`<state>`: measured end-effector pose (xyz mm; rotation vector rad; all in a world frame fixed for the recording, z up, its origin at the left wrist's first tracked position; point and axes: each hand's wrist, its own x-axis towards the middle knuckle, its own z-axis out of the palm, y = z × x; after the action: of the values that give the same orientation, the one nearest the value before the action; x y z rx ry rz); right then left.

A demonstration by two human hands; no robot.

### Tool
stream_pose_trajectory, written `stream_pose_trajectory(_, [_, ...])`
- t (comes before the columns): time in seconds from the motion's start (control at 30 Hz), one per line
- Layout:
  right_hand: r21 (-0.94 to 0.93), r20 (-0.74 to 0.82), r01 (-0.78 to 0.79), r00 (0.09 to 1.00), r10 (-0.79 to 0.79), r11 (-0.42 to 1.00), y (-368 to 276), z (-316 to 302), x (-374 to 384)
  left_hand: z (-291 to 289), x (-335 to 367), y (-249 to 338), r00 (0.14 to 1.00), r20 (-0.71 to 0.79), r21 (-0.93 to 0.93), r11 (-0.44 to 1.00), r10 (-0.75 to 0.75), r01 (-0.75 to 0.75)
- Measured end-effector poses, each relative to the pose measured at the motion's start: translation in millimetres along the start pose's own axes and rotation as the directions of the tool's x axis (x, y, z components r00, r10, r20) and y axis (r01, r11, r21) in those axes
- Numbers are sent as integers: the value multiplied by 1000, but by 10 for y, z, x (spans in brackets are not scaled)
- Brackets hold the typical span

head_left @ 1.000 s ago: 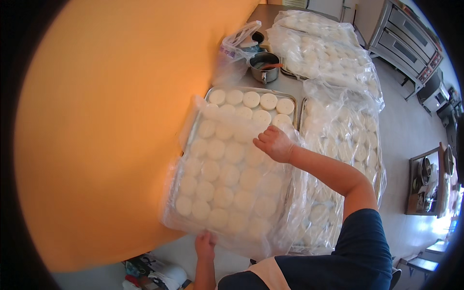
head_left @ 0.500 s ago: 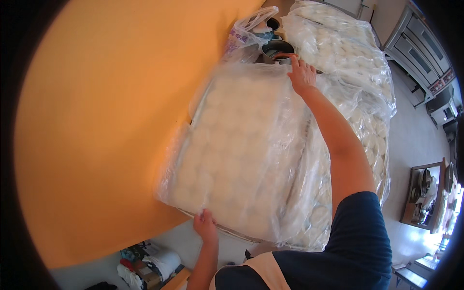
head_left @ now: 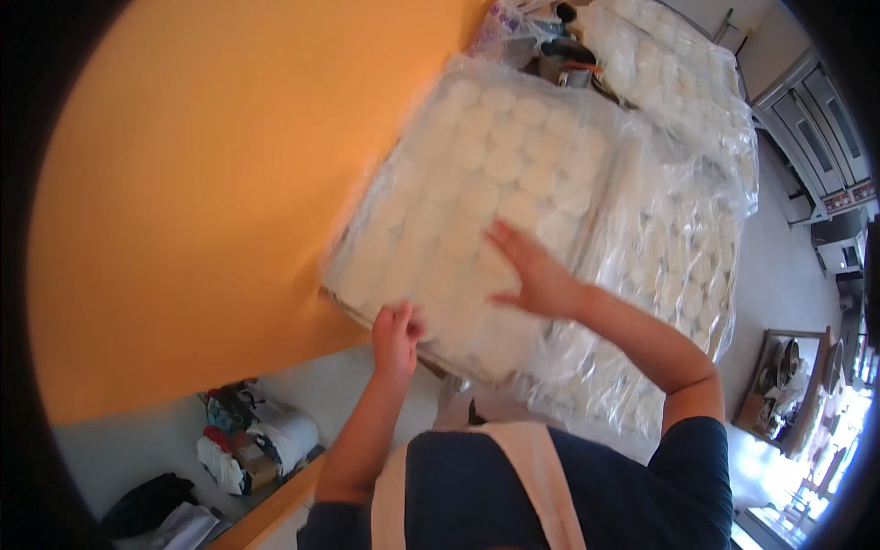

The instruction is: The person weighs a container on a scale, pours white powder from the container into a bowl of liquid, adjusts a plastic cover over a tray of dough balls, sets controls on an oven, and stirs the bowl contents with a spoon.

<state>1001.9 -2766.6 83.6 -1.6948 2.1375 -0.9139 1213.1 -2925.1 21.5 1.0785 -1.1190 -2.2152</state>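
Note:
A tray of round, pale dough pieces lies under a clear plastic sheet against the orange wall side. At the tray's near edge, my left hand is closed, its fingertips pinching the sheet's edge. My right hand is over the middle of the sheet, slightly blurred, with thumb and fingers apart and nothing held. Whether its fingertips touch the plastic, I cannot tell. Right beside this tray lies another batch of dough pieces under crinkled, shiny plastic.
More plastic-covered dough lies farther back. Dark pots and a plastic bag stand past the tray's far end. The orange wall closes off the left. A deck oven and a shelf unit are at right.
My right hand has left the sheet's far edge and come back toward me over its middle. My left hand stays at the near edge. The sheet lies flatter, and the dough shows more clearly.

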Motion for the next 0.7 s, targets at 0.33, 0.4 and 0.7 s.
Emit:
stream_pose_trajectory(0.33, [-333,-282,-424,897,341,842,-553,-80,-214,347,305,842,897,441,393,906,-33,-160])
stream_pose_trajectory(0.4, [-364,-385,-361,898,214,859,-497,-213,-231,270,358,976,830,556,586,688,42,-428])
stream_pose_trajectory(0.7, [-393,-431,-472,852,296,789,-952,-583,-23,-136,619,1338,795,518,673,422,317,-607])
